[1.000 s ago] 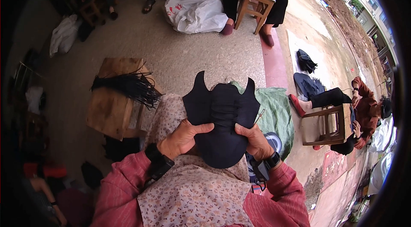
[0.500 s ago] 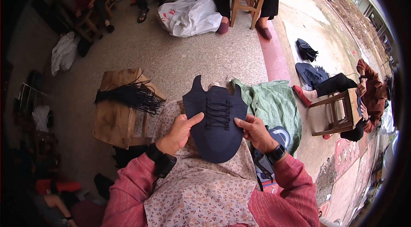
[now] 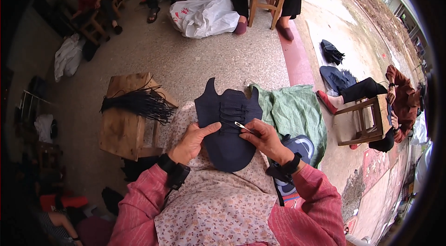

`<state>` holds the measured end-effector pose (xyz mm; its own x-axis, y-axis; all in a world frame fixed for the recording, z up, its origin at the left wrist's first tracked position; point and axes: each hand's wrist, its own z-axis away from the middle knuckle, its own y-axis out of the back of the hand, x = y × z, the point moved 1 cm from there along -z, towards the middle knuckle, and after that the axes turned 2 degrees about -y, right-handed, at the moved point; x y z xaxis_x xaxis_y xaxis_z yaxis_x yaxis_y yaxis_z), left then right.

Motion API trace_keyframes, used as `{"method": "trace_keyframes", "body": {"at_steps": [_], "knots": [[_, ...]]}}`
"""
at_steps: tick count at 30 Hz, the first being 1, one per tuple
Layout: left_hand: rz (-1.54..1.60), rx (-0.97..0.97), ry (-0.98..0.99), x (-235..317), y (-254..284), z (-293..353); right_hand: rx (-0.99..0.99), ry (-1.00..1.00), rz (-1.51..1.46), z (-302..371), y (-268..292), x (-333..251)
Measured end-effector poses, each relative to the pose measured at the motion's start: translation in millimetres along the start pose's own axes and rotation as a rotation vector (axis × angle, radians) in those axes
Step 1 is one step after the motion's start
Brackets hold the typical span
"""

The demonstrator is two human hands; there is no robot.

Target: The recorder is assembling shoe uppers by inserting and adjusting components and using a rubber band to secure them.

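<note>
A dark navy shoe upper (image 3: 227,151) with black lacing (image 3: 231,110) crossing its middle lies over my lap. My left hand (image 3: 191,141) grips its left edge, thumb on top and fingers underneath. Between the thumb and fingers of my right hand (image 3: 267,139) is a large pale needle (image 3: 242,127) with a long eye, its end over the lower part of the lacing. Whether a lace runs through the eye is too small to tell. A floral apron (image 3: 218,218) covers my lap.
To the left, a wooden stool (image 3: 118,130) bears a bundle of black laces (image 3: 139,103). Green cloth (image 3: 295,106) lies beyond my right hand, near a blue-and-white shoe (image 3: 299,147). White bags (image 3: 204,16) lie ahead. Other people sit on stools ahead, far left and right.
My right hand has left the upper's right edge and moved inward over the lacing, bringing the needle's eye end into view. My left hand keeps its hold; the upper has shifted slightly up-left.
</note>
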<state>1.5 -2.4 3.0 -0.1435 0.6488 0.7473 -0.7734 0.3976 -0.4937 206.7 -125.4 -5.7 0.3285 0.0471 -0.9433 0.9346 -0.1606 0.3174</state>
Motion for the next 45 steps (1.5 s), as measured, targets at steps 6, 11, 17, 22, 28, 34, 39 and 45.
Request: {"method": "trace_keyframes", "body": {"at_steps": [6, 11, 17, 22, 28, 34, 39, 45], "knots": [[-0.122, -0.033, 0.043, 2, 2, -6, -0.072, -0.044, -0.169, -4, 1, 11], [-0.102, -0.091, 0.021, -4, 10, -11, -0.113, 0.156, 0.158, -13, 5, 11], [0.004, -0.074, 0.058, -6, 11, -4, -0.184, 0.076, 0.227, -12, 1, 1], [0.022, -0.067, 0.088, -6, 8, -2, -0.233, 0.041, 0.105, -8, 5, 8], [0.004, -0.049, 0.111, -12, 14, -3, -0.311, -0.174, -0.294, -1, 7, 15], [0.033, -0.036, 0.12, -11, 15, -4, -0.182, -0.385, -0.58, 7, 3, 13], [0.066, -0.035, 0.173, 1, 4, -5, -0.158, -0.254, -0.56, 11, 2, 20], [-0.03, -0.017, 0.05, 16, -20, 5, -0.038, 0.32, 0.079, -5, -9, 21]]}}
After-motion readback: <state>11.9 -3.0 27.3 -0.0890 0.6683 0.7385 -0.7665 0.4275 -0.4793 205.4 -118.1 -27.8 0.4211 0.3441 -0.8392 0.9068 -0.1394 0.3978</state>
